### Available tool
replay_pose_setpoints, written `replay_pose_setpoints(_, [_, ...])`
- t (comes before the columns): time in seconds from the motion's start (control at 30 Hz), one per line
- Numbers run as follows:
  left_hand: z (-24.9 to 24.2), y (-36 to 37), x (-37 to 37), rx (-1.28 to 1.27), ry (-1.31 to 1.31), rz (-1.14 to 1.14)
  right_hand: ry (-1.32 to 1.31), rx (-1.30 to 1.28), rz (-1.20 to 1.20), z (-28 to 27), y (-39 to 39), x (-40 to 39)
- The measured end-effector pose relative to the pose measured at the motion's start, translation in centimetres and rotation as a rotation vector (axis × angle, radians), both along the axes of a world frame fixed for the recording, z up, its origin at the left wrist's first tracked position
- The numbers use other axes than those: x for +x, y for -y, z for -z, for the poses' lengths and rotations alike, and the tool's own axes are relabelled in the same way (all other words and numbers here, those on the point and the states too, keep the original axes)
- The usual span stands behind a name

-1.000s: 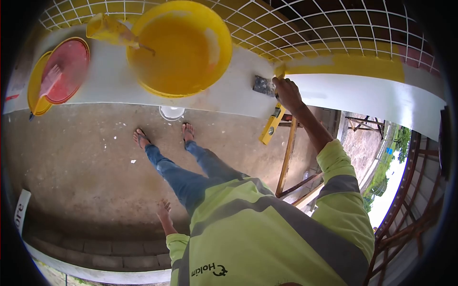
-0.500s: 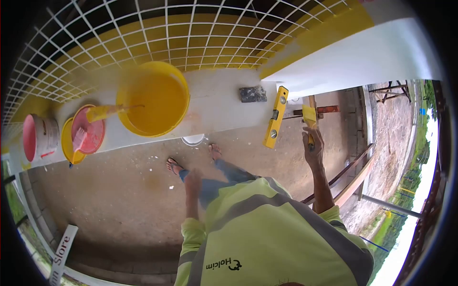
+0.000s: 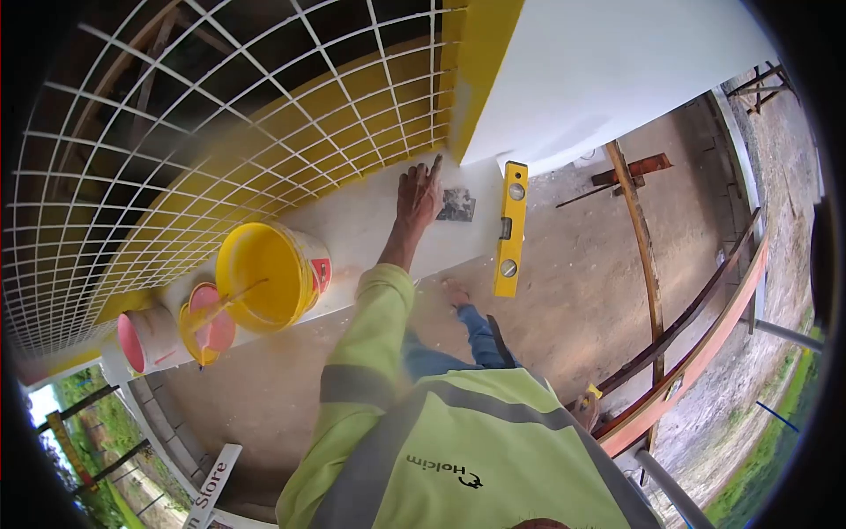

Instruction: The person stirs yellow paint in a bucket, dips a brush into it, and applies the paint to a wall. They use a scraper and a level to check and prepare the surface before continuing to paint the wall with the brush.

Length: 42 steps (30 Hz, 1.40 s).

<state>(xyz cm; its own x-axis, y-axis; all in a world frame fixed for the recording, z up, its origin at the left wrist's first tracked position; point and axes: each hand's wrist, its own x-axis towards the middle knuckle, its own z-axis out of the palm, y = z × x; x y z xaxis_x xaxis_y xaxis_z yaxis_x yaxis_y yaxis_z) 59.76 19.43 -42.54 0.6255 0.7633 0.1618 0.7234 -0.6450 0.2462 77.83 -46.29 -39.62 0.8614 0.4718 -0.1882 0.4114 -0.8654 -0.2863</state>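
My left hand reaches over the white ledge, close to the corner by the mesh. Its index finger points out and I see nothing held. Just beside it lies a dark, paint-smeared flat block. A yellow spirit level rests across the ledge's end, right of the block. My right hand is low at my side, partly hidden by my vest, closed around a paintbrush of which only a little yellow shows.
White wire mesh rises behind the ledge, beside a white wall. A yellow paint bucket, a pink-stained pail and a pink-smeared lid stand left. Timber rails run along my right.
My left hand has gone from near my legs up to the ledge corner. My right hand has dropped back to my side with the paintbrush. The view has turned.
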Motion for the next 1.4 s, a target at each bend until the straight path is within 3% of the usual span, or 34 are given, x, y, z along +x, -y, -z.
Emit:
replay_pose_setpoints(0.13, [-0.3,-1.8,1.1,-0.030,-0.094,0.023,-0.138,-0.105,0.117,0.2,2.0,-2.1])
replay_pose_setpoints(0.3, [-0.1,-2.3,1.1,-0.066,-0.224,0.097,-0.214,-0.007,0.092,1.8,0.3,-2.6])
replay_pose_setpoints(0.4, [-1.8,-0.6,-1.2,-0.156,-0.169,0.357,-0.250,0.039,0.149,1.9,-0.3,-2.9])
replay_pose_setpoints(0.5, [-1.2,-0.2,-2.8,-0.120,0.092,0.304,-0.266,0.051,0.233,2.5,-0.9,-3.5])
replay_pose_setpoints(0.8, [0.0,-1.8,0.9,0.041,0.032,0.101,-0.279,0.063,0.281,2.0,-0.7,-2.2])
replay_pose_setpoints(0.9, [-0.4,-0.5,0.7,-0.039,-0.119,0.223,-0.251,0.085,0.266,2.1,-0.6,-1.8])
replay_pose_setpoints(1.0, [-0.8,1.2,-0.9,-0.094,0.030,0.289,-0.226,0.095,0.310,2.4,-1.1,-1.4])
replay_pose_setpoints(1.1, [-0.8,1.1,-0.3,-0.111,0.094,0.097,-0.223,0.102,0.328,1.7,-1.5,-0.8])
replay_pose_setpoints(1.27, [-1.3,2.5,0.2,-0.060,0.008,0.054,-0.131,0.149,0.270,0.7,-5.1,0.8])
replay_pose_setpoints(1.4, [-3.6,5.8,-2.9,-0.096,0.022,-0.003,-0.243,0.405,0.163,-2.7,-12.7,3.1])
